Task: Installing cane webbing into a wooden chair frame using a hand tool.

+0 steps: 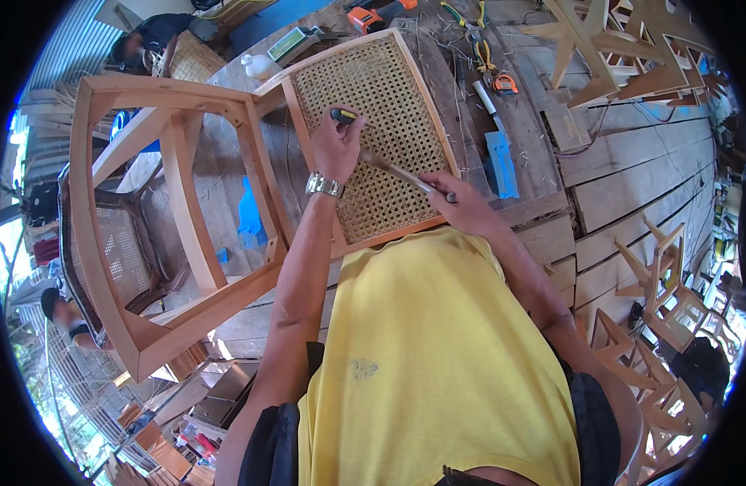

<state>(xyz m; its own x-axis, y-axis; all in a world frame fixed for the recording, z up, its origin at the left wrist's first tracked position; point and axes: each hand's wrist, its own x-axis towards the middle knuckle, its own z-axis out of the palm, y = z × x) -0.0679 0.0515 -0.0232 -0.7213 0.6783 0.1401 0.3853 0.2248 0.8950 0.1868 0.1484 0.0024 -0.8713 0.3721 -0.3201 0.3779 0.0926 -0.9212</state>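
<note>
Clamped on a hammer-like tool (407,176), the right hand (456,199) is holding it over the cane panel (393,117); the left hand (337,151) is gripping a black-and-yellow handle (342,116). The panel is lying on the workbench (530,158).

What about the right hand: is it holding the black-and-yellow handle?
No, the black-and-yellow handle is in the left hand, over the cane panel, while the right hand holds a long, slim shaft.

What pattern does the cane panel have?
The cane panel is a tan lattice with small holes, shown best in the head view.
</note>
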